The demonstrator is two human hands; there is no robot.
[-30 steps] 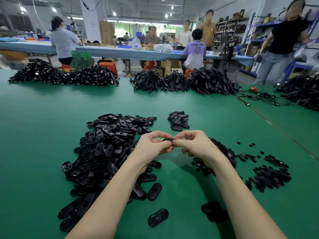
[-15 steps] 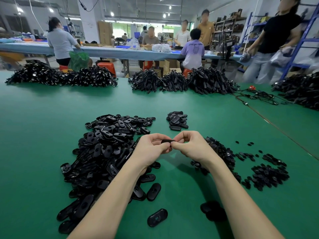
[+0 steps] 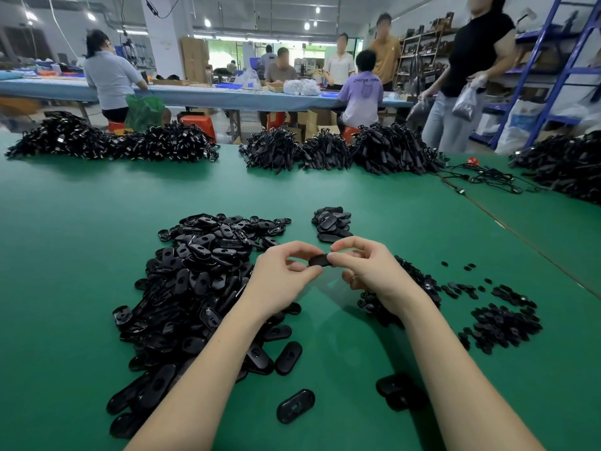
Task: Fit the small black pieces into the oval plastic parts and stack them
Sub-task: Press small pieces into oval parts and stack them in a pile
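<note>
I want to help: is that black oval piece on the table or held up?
Held up: both hands' fingers pinch the oval above the table.

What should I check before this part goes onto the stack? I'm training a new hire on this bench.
1. Oval part held by both hands: ok, left hand and right hand pinch its two ends above the table.
2. Small black piece seated in it: cannot tell, the fingers hide the middle.
3. Stack of finished parts reachable: ok, it lies just beyond the hands.
4. Path to the stack clear: ok, only bare green table lies between.
5. Supply of oval parts: ok, large pile on the left.
6. Small pieces: ok, heaps on the right.
</note>
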